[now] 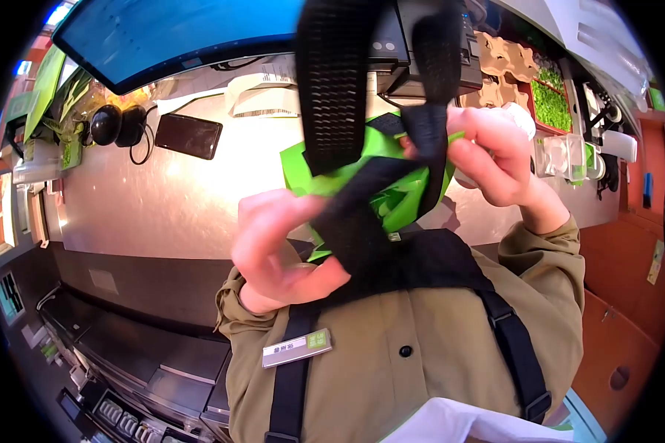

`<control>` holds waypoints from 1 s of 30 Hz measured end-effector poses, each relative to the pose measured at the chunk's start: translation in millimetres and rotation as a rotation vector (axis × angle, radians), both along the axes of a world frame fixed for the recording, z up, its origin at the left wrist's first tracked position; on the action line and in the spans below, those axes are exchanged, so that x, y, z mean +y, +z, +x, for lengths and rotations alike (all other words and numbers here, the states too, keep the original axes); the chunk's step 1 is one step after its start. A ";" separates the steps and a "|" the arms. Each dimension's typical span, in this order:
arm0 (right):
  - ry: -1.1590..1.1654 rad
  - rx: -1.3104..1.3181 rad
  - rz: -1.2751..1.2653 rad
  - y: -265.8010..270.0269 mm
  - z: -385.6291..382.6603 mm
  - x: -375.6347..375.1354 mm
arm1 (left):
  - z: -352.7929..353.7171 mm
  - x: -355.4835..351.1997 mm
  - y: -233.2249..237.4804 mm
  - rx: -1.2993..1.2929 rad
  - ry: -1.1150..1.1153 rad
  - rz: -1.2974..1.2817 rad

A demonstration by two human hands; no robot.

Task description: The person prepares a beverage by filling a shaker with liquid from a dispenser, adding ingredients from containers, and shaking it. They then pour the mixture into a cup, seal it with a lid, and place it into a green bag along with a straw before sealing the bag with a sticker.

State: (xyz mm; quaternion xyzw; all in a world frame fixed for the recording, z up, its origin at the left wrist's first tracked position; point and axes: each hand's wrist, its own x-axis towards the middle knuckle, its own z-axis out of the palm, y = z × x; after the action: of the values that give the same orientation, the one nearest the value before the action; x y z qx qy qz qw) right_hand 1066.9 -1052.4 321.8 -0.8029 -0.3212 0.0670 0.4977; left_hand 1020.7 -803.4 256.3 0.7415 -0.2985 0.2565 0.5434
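A bright green bag (403, 210) with a printed pattern stands upright over the counter in front of my chest, partly hidden by broad black straps hanging before the camera. My left hand (277, 247), a little blurred, curls at the bag's left side; its fingertips meet the green edge near a strap. At the upper right rim, my right hand (495, 155) has bent fingers closed on the green material. The straps cover much of the bag's opening, so what is inside cannot be made out.
A dark phone (188, 136) lies on the counter (148, 214), near a black scanner-like device (107, 125) with a cable. Behind are a monitor (177, 37), white paper strips (262, 94) and a black machine (428, 66). Cardboard cup carriers (506, 55) and clear containers (564, 155) stand right.
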 end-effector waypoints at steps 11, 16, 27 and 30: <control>-0.193 -0.208 -0.265 3.0 -1.0 15.5 | 4.3 -14.7 34.9 0.120 0.179 0.197; -0.022 0.063 -0.375 12.0 13.9 13.1 | -0.1 -7.4 38.0 0.203 0.158 0.293; -0.205 0.192 -0.194 -14.2 41.7 43.3 | -5.1 -1.0 27.9 -0.434 0.148 0.533; -0.187 0.180 -0.058 4.9 20.2 59.9 | 0.3 4.0 30.2 -0.649 0.191 0.604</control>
State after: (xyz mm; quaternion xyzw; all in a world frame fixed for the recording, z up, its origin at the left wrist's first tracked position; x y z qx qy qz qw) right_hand 1087.1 -992.6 326.8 -0.8342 -0.1968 0.1014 0.5051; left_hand 1021.0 -799.4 286.5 0.7723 -0.4449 0.4261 0.1549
